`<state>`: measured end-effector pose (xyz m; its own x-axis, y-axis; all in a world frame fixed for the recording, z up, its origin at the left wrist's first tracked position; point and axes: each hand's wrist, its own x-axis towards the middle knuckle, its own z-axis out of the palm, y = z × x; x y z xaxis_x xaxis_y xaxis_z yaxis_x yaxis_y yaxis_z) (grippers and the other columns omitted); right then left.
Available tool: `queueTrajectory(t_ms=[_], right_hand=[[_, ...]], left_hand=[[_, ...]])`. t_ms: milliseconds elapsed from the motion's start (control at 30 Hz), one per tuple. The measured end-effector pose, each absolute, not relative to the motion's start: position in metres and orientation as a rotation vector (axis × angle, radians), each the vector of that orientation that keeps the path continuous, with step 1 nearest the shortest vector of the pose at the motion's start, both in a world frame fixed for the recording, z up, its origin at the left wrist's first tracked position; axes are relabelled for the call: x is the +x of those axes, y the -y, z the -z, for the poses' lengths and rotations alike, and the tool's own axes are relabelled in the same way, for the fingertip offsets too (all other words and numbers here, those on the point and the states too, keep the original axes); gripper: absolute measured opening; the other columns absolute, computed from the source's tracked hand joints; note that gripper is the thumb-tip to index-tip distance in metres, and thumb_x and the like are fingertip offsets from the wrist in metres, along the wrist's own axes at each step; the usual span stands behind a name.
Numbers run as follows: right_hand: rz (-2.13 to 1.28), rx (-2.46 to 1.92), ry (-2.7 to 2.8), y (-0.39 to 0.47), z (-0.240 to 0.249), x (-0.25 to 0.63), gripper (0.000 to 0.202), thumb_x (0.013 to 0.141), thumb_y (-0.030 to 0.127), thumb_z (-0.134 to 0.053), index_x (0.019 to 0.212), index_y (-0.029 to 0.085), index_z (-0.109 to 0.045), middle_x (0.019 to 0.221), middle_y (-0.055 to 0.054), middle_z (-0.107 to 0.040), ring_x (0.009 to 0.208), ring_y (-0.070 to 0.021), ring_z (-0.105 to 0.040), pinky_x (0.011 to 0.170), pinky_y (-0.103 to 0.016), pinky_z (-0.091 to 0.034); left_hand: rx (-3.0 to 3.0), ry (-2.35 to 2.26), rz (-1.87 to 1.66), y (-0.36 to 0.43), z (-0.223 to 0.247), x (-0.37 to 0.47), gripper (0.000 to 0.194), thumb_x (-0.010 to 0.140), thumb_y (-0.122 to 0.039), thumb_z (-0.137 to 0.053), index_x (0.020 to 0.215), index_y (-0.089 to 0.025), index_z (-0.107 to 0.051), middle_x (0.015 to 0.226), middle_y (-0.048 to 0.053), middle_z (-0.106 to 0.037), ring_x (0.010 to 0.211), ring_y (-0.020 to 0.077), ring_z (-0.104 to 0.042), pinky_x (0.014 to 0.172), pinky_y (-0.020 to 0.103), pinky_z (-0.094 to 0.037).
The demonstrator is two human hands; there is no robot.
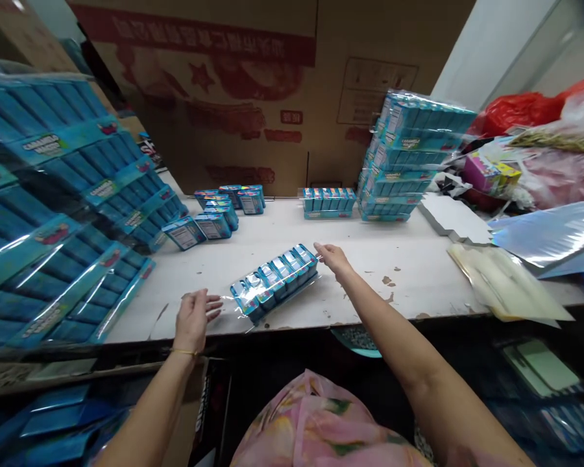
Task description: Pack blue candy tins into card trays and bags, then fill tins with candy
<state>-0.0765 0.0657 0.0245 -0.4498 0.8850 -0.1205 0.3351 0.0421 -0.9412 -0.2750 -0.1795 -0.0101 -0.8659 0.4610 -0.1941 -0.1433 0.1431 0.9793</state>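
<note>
A display tray of small blue boxes (275, 275) in a clear plastic wrap lies slanted across the white tabletop in front of me. At its right end, my right hand (335, 259) has thumb and fingers pinched together on the loose edge of the wrap. My left hand (195, 316) hovers by the left end with its fingers apart, close to the film that sticks out there. Whether those fingertips touch the film is hard to see. Several loose blue boxes (214, 224) stand in a group behind, to the left.
Tall stacks of wrapped trays (78, 214) rise at the left. Another stack (401, 155) and a single filled tray (329, 203) stand at the back right. A large cardboard carton (253, 97) closes off the rear. Flat plastic bags (506, 282) overhang the front edge at right.
</note>
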Motion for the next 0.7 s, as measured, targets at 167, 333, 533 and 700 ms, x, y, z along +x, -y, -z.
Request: queueTrajectory(t_ms=[167, 333, 533, 700], right_hand=[[-1.772, -1.215, 1.646, -0.067, -0.017, -0.081, 0.037, 0.062, 0.053, -0.057, 0.065, 0.016, -0.057, 0.061, 0.001, -0.057, 0.057, -0.0101, -0.051, 0.055, -0.022, -0.04], [-1.906, -1.231, 1.582, -0.065, -0.007, -0.079, 0.031, 0.058, 0.046, -0.063, 0.063, 0.018, -0.052, 0.06, 0.003, -0.054, 0.056, -0.0093, -0.052, 0.054, -0.022, -0.042], [-1.802, -1.201, 1.677, -0.062, -0.014, -0.08, 0.025, 0.057, 0.039, -0.062, 0.058, 0.016, -0.052, 0.05, 0.004, -0.05, 0.049, -0.0086, -0.047, 0.049, -0.022, -0.038], [-1.722, -1.132, 1.657, -0.07, -0.03, -0.091, 0.016, 0.051, 0.028, -0.064, 0.052, 0.014, -0.057, 0.048, 0.003, -0.051, 0.047, -0.0062, -0.043, 0.051, -0.021, -0.035]], left_hand=[[0.145, -1.67, -1.749, 0.191, 0.014, -0.24, 0.033, 0.069, -0.036, -0.058, 0.091, -0.013, -0.055, 0.08, 0.007, -0.063, 0.071, 0.0155, -0.06, 0.068, 0.032, -0.049], [0.06, -1.523, -1.703, 0.193, 0.03, -0.234, 0.031, 0.067, -0.031, -0.062, 0.091, -0.011, -0.058, 0.085, 0.008, -0.064, 0.08, 0.0153, -0.06, 0.079, 0.031, -0.045], [0.114, -1.54, -1.685, 0.194, 0.02, -0.236, 0.046, 0.063, -0.049, -0.061, 0.092, -0.013, -0.059, 0.088, 0.007, -0.063, 0.076, 0.0162, -0.059, 0.072, 0.031, -0.047], [0.192, -1.733, -1.62, 0.196, -0.017, -0.234, 0.044, 0.056, -0.053, -0.064, 0.069, -0.012, -0.06, 0.065, 0.002, -0.058, 0.059, 0.0105, -0.05, 0.056, 0.023, -0.041]])
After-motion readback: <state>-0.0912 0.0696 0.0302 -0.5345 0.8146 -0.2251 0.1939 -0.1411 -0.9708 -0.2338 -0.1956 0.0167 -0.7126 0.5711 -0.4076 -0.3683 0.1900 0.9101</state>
